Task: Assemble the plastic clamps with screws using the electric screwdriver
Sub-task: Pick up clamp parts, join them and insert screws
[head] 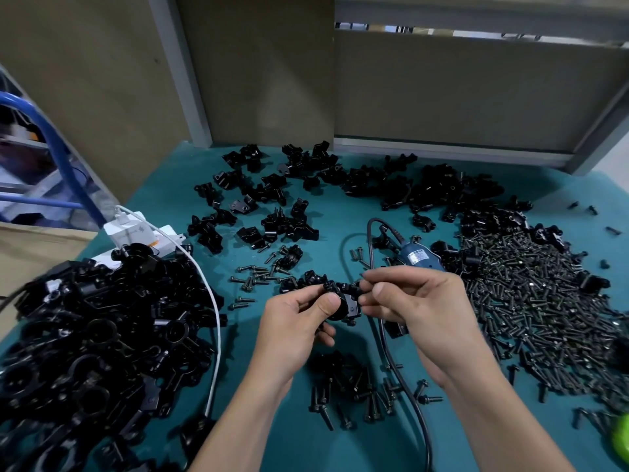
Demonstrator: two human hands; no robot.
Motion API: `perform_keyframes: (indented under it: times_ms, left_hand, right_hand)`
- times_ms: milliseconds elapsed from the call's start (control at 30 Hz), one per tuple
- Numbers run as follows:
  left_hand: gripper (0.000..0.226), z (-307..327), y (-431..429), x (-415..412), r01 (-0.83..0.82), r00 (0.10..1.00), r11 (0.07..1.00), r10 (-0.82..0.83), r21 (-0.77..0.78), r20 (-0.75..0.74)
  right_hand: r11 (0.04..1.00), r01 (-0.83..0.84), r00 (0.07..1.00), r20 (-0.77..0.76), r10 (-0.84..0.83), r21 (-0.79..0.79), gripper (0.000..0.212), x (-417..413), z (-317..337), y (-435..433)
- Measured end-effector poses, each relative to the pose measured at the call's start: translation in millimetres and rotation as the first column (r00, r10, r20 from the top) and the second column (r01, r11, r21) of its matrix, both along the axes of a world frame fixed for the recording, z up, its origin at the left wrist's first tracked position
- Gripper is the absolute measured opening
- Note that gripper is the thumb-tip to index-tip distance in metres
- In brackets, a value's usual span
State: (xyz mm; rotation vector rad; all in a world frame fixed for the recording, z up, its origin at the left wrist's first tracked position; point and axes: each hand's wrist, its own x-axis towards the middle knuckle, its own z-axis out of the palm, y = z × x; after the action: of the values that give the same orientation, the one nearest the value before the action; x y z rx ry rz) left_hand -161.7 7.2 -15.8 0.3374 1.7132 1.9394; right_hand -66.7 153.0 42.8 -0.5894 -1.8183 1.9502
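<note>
As the head view shows it, my left hand (292,321) holds one black plastic clamp (345,310) above the green table (292,444), with the thumb curled across its round face and the fingers folded behind it. My right hand (422,301) pinches a small dark piece at the clamp's upper ear. I take it to be a screw (359,289), though its form is too small to tell. The electric screwdriver (422,258) lies on the table just beyond my right hand, in neither hand, and its black cable (403,369) runs down between my forearms. A screw heap (531,301) lies at right and a clamp pile (95,335) at left. I judge the clamp light and stiff, its glossy moulding somewhat slippery; it is best gripped across the ring body, leaving the ears free. The screw, light, hard and easily dropped, calls for a fingertip pinch at the head, shank toward the hole.
</note>
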Motion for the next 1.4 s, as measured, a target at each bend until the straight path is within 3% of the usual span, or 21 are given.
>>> perform_keyframes:
  times_ms: [67,200,333,500,800,967,1067,1200,1300,1400]
  left_hand:
    - [0.011,1.3,1.3,0.4,0.008,1.000,1.000,-0.008,0.001,-0.010]
    - [0.018,-0.5,2.1,1.0,0.039,0.999,0.999,-0.039,0.003,-0.016]
    - [0.035,-2.9,4.0,2.8,0.073,0.997,0.997,-0.073,-0.003,-0.017]
    - [0.047,-6.8,4.6,1.2,0.068,0.997,0.997,-0.069,-0.039,-0.026]
    - [0.024,-6.7,4.1,-1.2,0.121,0.982,0.988,-0.134,-0.096,-0.136]
    - [0.044,-9.9,5.7,0.8,0.018,0.995,0.997,-0.025,-0.079,-0.098]
    - [0.023,-11.0,7.7,2.2,0.052,0.992,0.996,-0.060,-0.074,-0.112]
    - [0.017,-7.8,9.6,3.4,0.103,0.975,0.986,-0.127,-0.133,-0.185]
    - [0.038,-8.7,10.4,4.5,0.054,0.983,0.991,-0.074,-0.124,-0.168]
    - [0.035,-12.1,13.2,5.6,0.016,0.987,0.996,-0.030,-0.086,-0.159]
  right_hand:
    - [1.000,0.017,1.000,-0.006,-0.017,-0.018,0.029,-3.2,-0.5,-0.6]
    - [0.992,-0.024,0.997,0.075,0.014,0.125,0.018,-6.1,-6.1,0.7]
    - [0.969,-0.092,0.989,0.137,0.061,0.230,0.027,-8.5,-11.9,2.6]
    - [0.972,-0.126,0.982,0.161,0.095,0.198,0.029,-11.9,-15.2,3.7]
    - [0.934,-0.082,0.981,0.191,0.014,0.348,0.021,-13.7,-21.9,-0.1]
    - [0.980,-0.088,0.987,0.149,0.061,0.179,0.025,-11.8,-23.9,-0.8]
    - [0.985,-0.094,0.985,0.156,0.072,0.141,0.030,-8.8,-23.4,3.1]
    - [0.993,-0.107,0.988,0.119,0.101,0.040,0.028,-4.9,-23.2,6.6]
    - [0.992,-0.119,0.986,0.119,0.113,0.052,0.029,-3.0,-22.6,7.1]
    - [0.993,-0.076,0.991,0.113,0.066,0.089,0.031,-3.2,-21.3,8.5]
